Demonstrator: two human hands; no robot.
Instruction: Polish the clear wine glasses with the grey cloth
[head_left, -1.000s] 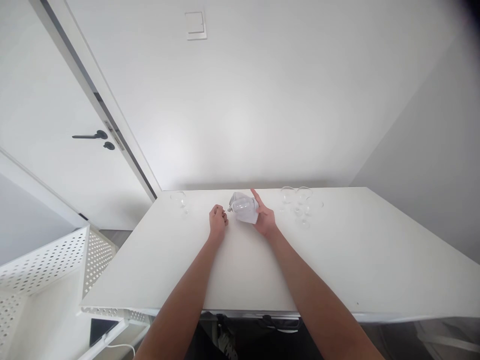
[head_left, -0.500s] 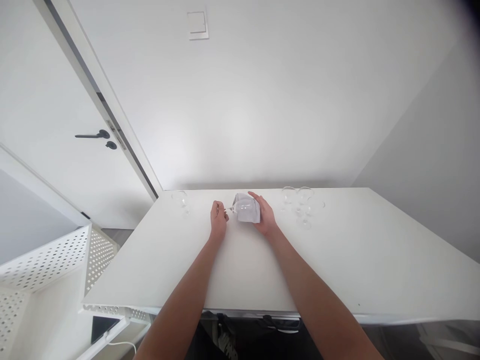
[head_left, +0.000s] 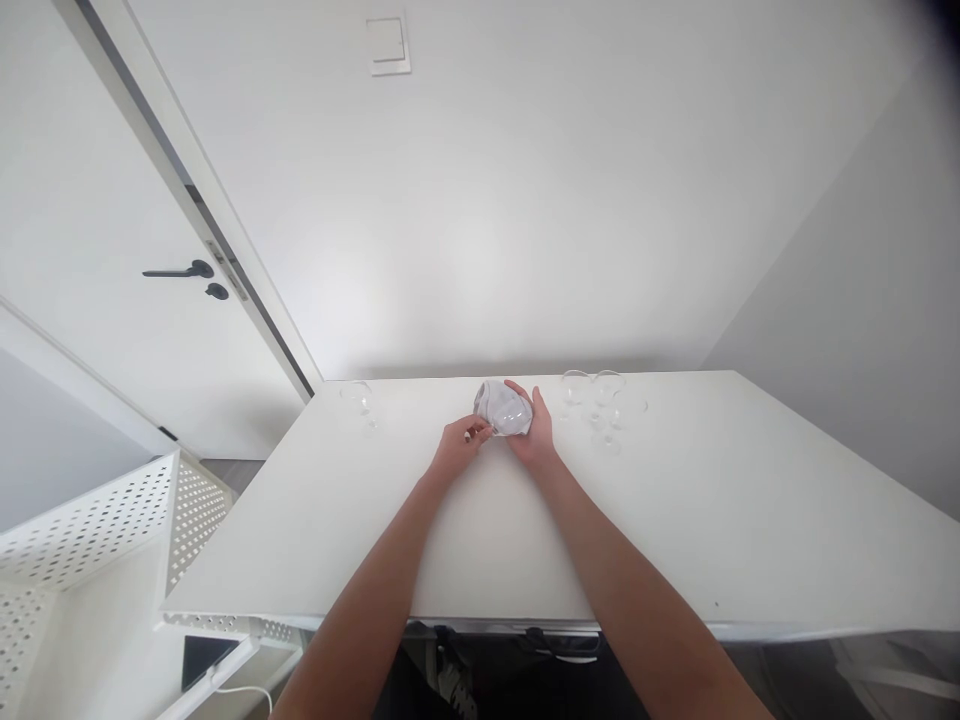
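A clear wine glass (head_left: 513, 414) lies tilted over the far middle of the table, with a light grey cloth (head_left: 495, 398) wrapped around much of it. My right hand (head_left: 537, 430) cradles the glass and cloth from the right, its fingers curved round the far side. From the lower left, my left hand (head_left: 465, 442) pinches the near edge of the cloth with thumb and fingertips. The stem and foot of this glass are mostly hidden by cloth and fingers.
Several clear wine glasses (head_left: 609, 412) stand close together right of my hands, near the back edge. One more wine glass (head_left: 363, 402) stands at the far left of the white table (head_left: 360, 540). Behind rises a white wall (head_left: 495, 200); a door (head_left: 90, 230) is at the left.
My left hand has left the stem and moved right and nearer to pinch the cloth. The cloth, earlier spread under the glass, now folds over it. My right hand has stayed nearly in place.
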